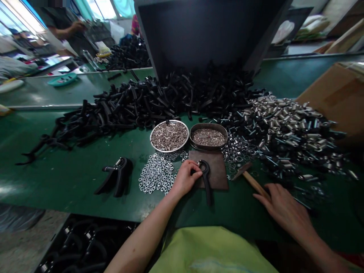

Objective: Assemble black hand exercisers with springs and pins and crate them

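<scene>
My left hand [186, 177] is pinched on the top end of a black plastic handle part [206, 178] that lies on a small brown block [217, 170]. My right hand [284, 206] lies on the green table [71, 178] with its fingers closing round the wooden handle of a small hammer [250, 178]. The hammer's head rests beside the brown block. A heap of shiny washers [156, 174] lies just left of my left hand.
Two round metal dishes, one of pins [169, 135] and one of small nuts [208, 136], stand behind the block. Behind them lie a large pile of black handle parts [159, 98] and a pile of metal sleeves [287, 121]. Assembled black grips [116, 176] lie left. A crate [85, 242] sits below the table edge. A person [62, 26] works far left.
</scene>
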Demonstrator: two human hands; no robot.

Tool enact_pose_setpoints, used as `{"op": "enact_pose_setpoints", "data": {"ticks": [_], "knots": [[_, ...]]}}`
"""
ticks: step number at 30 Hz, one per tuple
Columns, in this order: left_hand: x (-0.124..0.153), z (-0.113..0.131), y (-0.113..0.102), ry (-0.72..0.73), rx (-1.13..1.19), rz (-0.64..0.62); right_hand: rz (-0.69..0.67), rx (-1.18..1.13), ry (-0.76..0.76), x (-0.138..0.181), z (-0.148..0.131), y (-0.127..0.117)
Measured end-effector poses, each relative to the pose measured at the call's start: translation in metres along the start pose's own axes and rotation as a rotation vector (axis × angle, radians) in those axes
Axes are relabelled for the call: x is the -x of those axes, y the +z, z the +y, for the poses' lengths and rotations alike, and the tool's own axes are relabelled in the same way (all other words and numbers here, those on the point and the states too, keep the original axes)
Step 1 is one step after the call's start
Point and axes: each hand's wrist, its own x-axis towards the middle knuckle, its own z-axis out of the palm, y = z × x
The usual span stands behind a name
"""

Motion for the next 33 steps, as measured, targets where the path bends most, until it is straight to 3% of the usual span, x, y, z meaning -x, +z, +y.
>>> {"op": "enact_pose_setpoints", "data": {"ticks": [3,5,8,11,14,18,21,24,29,33], "knots": [[0.000,0.001,0.003,-0.032,0.000,0.014,-0.056,-0.086,0.162,0.007,0.000,0.002],[0.000,0.001,0.004,-0.040,-0.018,0.024,-0.077,-0.225,0.191,0.000,-0.012,-0.010],[-0.001,0.000,0.005,-0.027,-0.046,0.021,-0.077,-0.523,0.053,-0.015,-0.043,-0.043],[-0.001,-0.001,0.005,-0.008,-0.043,0.001,0.051,-0.723,-0.105,-0.028,-0.077,-0.063],[-0.002,-0.001,0.005,0.008,-0.023,-0.005,0.112,-0.678,-0.244,-0.043,-0.100,-0.054],[-0.002,0.000,0.005,-0.012,-0.026,-0.007,-0.071,-0.494,-0.326,-0.059,-0.111,-0.041],[-0.004,-0.001,0.005,-0.029,-0.061,-0.018,0.034,-0.529,-0.355,-0.059,-0.114,-0.053],[-0.006,-0.003,0.004,-0.057,-0.116,-0.068,0.140,-0.541,-0.335,-0.057,-0.114,-0.055],[-0.010,-0.004,0.003,-0.090,-0.167,-0.071,-0.118,-0.447,-0.230,-0.065,-0.105,-0.025],[-0.005,-0.001,0.004,-0.040,-0.229,-0.034,-0.090,-0.551,-0.195,-0.059,-0.106,-0.046]]}}
